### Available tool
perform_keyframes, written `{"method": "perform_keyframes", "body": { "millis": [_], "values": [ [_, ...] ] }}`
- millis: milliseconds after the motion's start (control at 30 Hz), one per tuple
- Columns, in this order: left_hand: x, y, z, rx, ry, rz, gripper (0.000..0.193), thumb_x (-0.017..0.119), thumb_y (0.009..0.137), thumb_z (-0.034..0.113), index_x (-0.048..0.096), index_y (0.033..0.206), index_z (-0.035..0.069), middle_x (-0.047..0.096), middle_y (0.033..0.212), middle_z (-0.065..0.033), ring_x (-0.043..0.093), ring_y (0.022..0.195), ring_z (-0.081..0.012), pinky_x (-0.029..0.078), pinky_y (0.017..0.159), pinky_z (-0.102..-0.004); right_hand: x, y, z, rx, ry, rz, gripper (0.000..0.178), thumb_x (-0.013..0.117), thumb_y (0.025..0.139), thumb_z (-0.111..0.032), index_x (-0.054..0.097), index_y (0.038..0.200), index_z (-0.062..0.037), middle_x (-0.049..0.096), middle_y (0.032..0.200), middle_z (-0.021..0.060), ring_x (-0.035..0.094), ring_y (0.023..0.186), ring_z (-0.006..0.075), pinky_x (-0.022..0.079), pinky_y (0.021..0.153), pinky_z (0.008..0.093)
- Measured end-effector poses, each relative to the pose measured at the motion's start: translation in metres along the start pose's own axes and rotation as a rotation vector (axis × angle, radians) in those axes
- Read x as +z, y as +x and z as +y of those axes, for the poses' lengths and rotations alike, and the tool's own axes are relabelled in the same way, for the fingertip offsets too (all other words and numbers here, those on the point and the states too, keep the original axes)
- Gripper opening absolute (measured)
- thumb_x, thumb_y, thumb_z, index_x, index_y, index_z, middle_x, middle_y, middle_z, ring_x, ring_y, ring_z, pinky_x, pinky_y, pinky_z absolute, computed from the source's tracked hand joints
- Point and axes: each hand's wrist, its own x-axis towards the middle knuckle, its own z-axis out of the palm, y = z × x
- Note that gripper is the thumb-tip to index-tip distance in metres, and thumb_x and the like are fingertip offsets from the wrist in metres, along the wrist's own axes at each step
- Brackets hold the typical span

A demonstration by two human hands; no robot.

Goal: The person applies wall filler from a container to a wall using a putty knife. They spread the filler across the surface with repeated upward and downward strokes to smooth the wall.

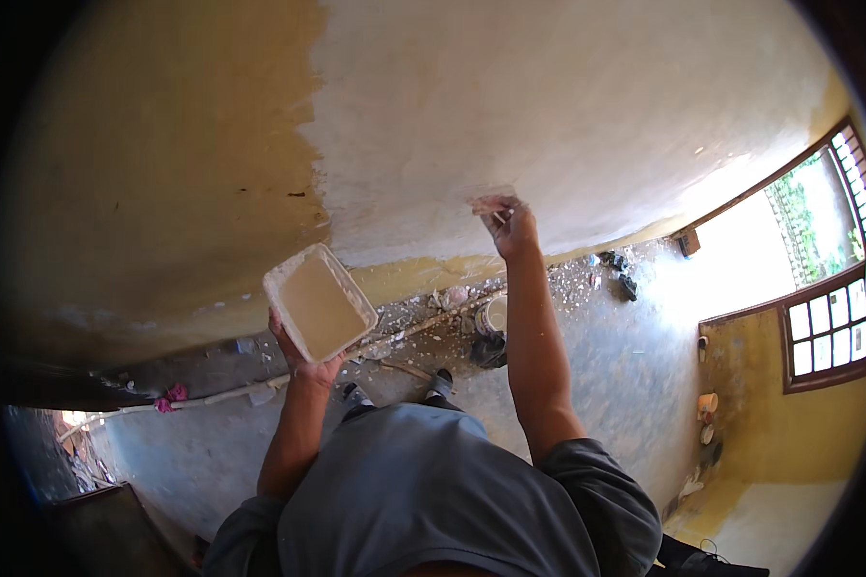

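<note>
My left hand [303, 351] grips a squarish, pale tub [366, 313] from below and along its near side. Cream-coloured paste [319, 306] fills the inside of the tub, and its rim is smeared. Higher up and to the right, my right hand [512, 229] is closed on a small, flat, pale spreader [494, 198] held against the wall [423, 115]. The spreader's exact shape is blurred and partly covered by my fingers. Around it the wall wears a whitish coat, while the left part [164, 183] shows yellow-brown with a ragged border between the two.
A long pole [231, 391] lies on the floor along the wall's foot, among pale crumbs. Near my feet stand a bucket [496, 313] and a dark bag [489, 351]. Pink cloth [173, 397] lies by the pole at left. A barred window [827, 327] is at right.
</note>
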Motion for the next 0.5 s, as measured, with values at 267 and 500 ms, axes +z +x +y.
{"method": "perform_keyframes", "body": {
  "millis": [267, 500],
  "values": [
    [-0.008, -0.001, 0.005, 0.012, -0.009, 0.061, 0.07, 0.049, 0.088, 0.068, 0.047, 0.141, 0.022, 0.053, 0.136, -0.0013, 0.051, 0.125, -0.0266, 0.044, 0.103, -0.0538, 0.107, -0.03, -0.111, -0.168, 0.134, -0.017, 0.032, 0.063, 0.09, -0.021, 0.049, 0.096, 0.0068, 0.057, 0.1, 0.0204, 0.062, 0.1, 0.0322, 0.058, 0.094, 0.0423],
    [0.007, 0.0, 0.002, 0.006, 0.006, -0.013, 0.068, 0.048, 0.09, 0.067, 0.047, 0.141, 0.022, 0.053, 0.138, 0.0003, 0.051, 0.126, -0.0246, 0.043, 0.105, -0.052, 0.168, -0.047, -0.229, -0.266, -0.01, -0.303, 0.035, 0.051, 0.096, -0.014, 0.049, 0.112, 0.0159, 0.059, 0.117, 0.0278, 0.06, 0.112, 0.0331, 0.056, 0.094, 0.0371]
  ]
}}
